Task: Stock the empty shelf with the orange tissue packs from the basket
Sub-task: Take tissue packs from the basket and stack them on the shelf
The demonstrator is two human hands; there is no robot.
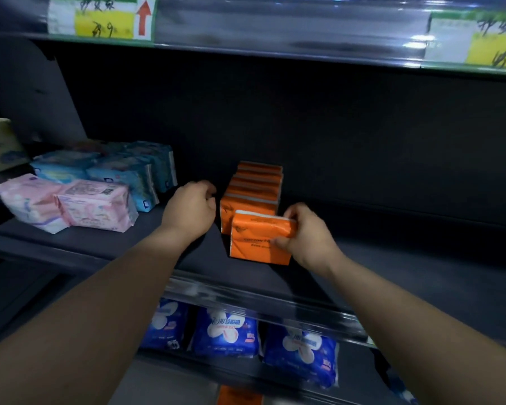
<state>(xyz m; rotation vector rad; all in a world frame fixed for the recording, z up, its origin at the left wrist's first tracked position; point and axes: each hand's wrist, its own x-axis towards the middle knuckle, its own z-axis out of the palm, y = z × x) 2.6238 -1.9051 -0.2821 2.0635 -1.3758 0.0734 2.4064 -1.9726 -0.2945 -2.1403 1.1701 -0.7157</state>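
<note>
A row of several orange tissue packs [253, 191] stands upright on the dark shelf [392, 276], running front to back. In front of that row stands one more orange pack [254, 244], and my right hand [307, 235] grips its right edge. My left hand [192, 210] rests just left of the row with its fingers curled near the packs' side, holding nothing. At the bottom edge of the view a strip of another orange pack [240, 396] shows; the basket is out of sight.
Pink packs [79, 209] and light blue packs [123, 171] lie on the shelf's left part. Dark blue packs [225, 334] fill the shelf below. Price labels [100, 19] hang on the rail above. The shelf surface right of the orange row is bare.
</note>
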